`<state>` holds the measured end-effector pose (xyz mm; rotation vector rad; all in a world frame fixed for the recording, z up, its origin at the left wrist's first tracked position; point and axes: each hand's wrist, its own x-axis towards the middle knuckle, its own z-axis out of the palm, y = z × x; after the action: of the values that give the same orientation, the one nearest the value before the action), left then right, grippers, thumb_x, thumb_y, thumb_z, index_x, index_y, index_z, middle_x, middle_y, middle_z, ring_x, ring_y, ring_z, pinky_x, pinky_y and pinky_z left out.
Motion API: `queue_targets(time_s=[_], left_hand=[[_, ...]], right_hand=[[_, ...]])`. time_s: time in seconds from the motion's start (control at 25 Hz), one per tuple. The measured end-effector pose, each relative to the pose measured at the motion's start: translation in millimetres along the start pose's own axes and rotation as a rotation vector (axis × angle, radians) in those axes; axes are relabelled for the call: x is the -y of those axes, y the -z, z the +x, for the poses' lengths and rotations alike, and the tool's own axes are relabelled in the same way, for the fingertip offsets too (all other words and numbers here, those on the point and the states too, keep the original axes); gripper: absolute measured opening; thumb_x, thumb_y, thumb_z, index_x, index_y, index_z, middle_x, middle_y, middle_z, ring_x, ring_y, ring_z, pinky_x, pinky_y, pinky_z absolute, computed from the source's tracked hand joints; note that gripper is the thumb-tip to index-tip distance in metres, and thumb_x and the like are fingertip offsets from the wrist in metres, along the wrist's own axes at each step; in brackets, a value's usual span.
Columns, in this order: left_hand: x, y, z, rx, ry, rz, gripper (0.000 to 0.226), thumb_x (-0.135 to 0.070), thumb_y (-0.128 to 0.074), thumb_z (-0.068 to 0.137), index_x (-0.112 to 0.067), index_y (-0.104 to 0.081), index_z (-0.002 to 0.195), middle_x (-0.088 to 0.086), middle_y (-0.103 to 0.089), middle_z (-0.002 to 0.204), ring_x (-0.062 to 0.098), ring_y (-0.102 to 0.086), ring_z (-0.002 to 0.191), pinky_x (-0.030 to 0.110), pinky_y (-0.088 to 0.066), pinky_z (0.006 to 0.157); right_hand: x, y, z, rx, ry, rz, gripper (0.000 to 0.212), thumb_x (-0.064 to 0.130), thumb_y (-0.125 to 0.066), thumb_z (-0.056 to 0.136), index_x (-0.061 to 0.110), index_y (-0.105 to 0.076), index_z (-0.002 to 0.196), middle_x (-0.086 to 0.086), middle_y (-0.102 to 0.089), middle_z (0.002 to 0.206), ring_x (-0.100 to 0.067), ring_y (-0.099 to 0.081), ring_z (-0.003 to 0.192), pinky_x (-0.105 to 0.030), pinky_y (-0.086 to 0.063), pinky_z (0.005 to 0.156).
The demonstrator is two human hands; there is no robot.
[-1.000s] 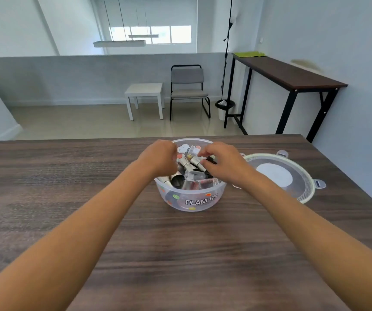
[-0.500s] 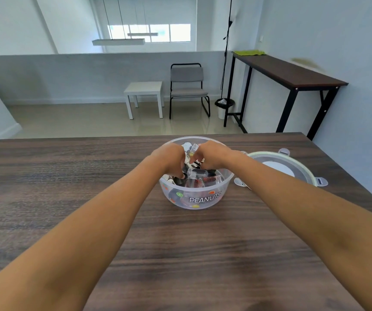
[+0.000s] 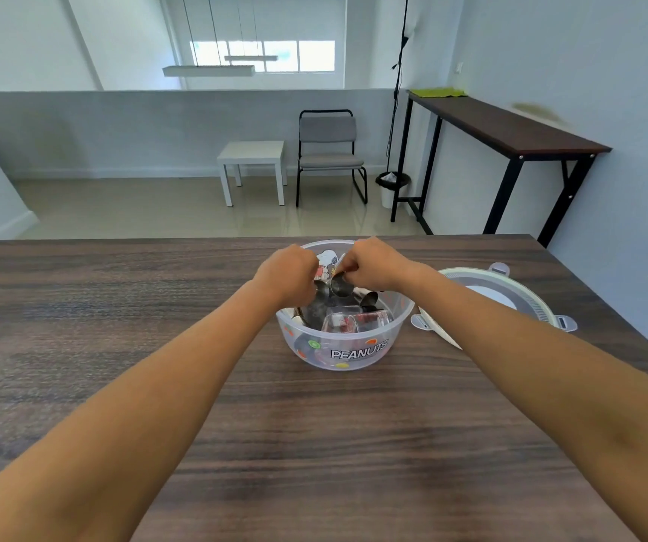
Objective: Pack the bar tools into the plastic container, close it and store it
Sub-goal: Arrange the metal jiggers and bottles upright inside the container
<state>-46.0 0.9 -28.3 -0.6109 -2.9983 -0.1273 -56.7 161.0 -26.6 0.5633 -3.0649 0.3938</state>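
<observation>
A clear round plastic container (image 3: pixel 353 352) printed "PEANUTS" stands on the wooden table (image 3: pixel 314 444), filled with several metal bar tools (image 3: pixel 369 299) and a small glass (image 3: pixel 340 322). Both hands reach into its far half. My right hand (image 3: pixel 373 266) pinches a steel jigger (image 3: pixel 340 286) by its rim. My left hand (image 3: pixel 289 273) is closed over another metal piece beside it; its fingertips are hidden, so what it grips is unclear. The container's round lid (image 3: pixel 510 295) with clip tabs lies flat to the right, partly behind my right forearm.
The table's far edge runs just behind the container and its right edge lies past the lid. Beyond are a grey chair (image 3: pixel 330 150), a white side table (image 3: pixel 253 162) and a tall dark console table (image 3: pixel 510 131) along the right wall.
Both hands have moved from above the container's middle to its far side and come closer together. The right hand now holds a jigger instead of the thin tools seen a second ago.
</observation>
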Motion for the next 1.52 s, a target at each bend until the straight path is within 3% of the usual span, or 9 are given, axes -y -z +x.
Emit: queue_targets(time_s=[0.16,0.36,0.56,0.72,0.92,1.04,1.2,1.32,1.52], left_hand=[[5,7,9,-0.034,0.112,-0.075,0.024,-0.010,-0.056,0.077,0.002,-0.068,0.093,0.019,-0.070,0.094,0.036,-0.064,0.086,0.039,-0.056,0.075],[10,8,19,-0.076,0.264,-0.248,0.022,-0.008,-0.063,0.072,0.004,-0.063,0.091,0.018,-0.067,0.092,0.034,-0.061,0.084,0.039,-0.055,0.075],[9,6,22,-0.126,0.337,-0.277,0.011,-0.008,-0.063,0.072,-0.006,-0.053,0.076,0.010,-0.055,0.076,0.028,-0.051,0.073,0.031,-0.043,0.063],[8,8,19,-0.081,0.282,-0.129,0.030,-0.009,-0.063,0.076,-0.008,-0.041,0.056,0.009,-0.051,0.065,0.030,-0.052,0.068,0.031,-0.043,0.060],[8,25,11,-0.054,0.157,0.024,0.016,-0.014,-0.062,0.079,0.001,-0.064,0.086,0.009,-0.052,0.070,0.031,-0.053,0.070,0.036,-0.050,0.064],[-5,35,2,0.139,0.059,0.082,0.007,-0.015,-0.063,0.075,-0.008,-0.061,0.076,0.008,-0.058,0.072,0.032,-0.060,0.078,0.036,-0.056,0.072],[-21,25,-10,0.468,0.008,0.205,0.044,-0.025,-0.074,0.072,-0.008,-0.062,0.111,0.008,-0.065,0.106,0.029,-0.061,0.101,0.032,-0.049,0.084],[-27,16,-11,0.473,-0.010,0.289,0.044,-0.028,-0.069,0.076,-0.009,-0.060,0.116,0.007,-0.063,0.116,0.027,-0.059,0.107,0.030,-0.046,0.079],[-31,11,-14,0.384,-0.034,0.346,0.039,-0.027,-0.067,0.078,-0.016,-0.061,0.115,0.006,-0.063,0.117,0.028,-0.060,0.107,0.034,-0.050,0.079]], right_hand=[[6,6,12,-0.025,-0.204,0.278,0.021,-0.003,-0.053,0.083,-0.003,-0.073,0.090,-0.021,-0.075,0.084,-0.024,-0.073,0.074,-0.034,-0.059,0.076],[16,4,22,-0.052,-0.480,0.592,0.015,-0.003,-0.056,0.085,-0.010,-0.061,0.097,-0.029,-0.072,0.084,-0.031,-0.073,0.073,-0.042,-0.061,0.073],[19,-5,33,-0.105,-0.572,0.645,0.006,-0.002,-0.055,0.086,-0.004,-0.055,0.091,-0.025,-0.073,0.081,-0.028,-0.073,0.067,-0.038,-0.062,0.063],[19,-12,36,-0.137,-0.611,0.640,0.015,0.001,-0.056,0.087,-0.007,-0.056,0.099,-0.021,-0.071,0.076,-0.026,-0.072,0.064,-0.035,-0.062,0.065],[17,-6,26,-0.091,-0.578,0.721,0.020,0.006,-0.057,0.089,-0.003,-0.058,0.107,-0.021,-0.071,0.093,-0.026,-0.072,0.079,-0.035,-0.061,0.072],[6,10,12,-0.091,-0.377,0.503,0.016,0.009,-0.055,0.088,0.007,-0.067,0.098,-0.009,-0.067,0.089,-0.021,-0.067,0.080,-0.028,-0.057,0.068],[-11,19,-13,0.030,-0.135,0.021,0.024,0.003,-0.055,0.081,0.012,-0.074,0.091,-0.005,-0.072,0.093,-0.019,-0.063,0.084,-0.028,-0.053,0.076],[-15,8,-24,0.117,-0.069,-0.170,0.028,0.003,-0.055,0.078,0.015,-0.073,0.097,-0.005,-0.072,0.102,-0.025,-0.064,0.097,-0.035,-0.055,0.082],[-15,-3,-21,0.134,-0.047,-0.352,0.026,0.019,-0.063,0.081,0.018,-0.066,0.107,-0.005,-0.067,0.108,-0.027,-0.061,0.099,-0.032,-0.050,0.071]])
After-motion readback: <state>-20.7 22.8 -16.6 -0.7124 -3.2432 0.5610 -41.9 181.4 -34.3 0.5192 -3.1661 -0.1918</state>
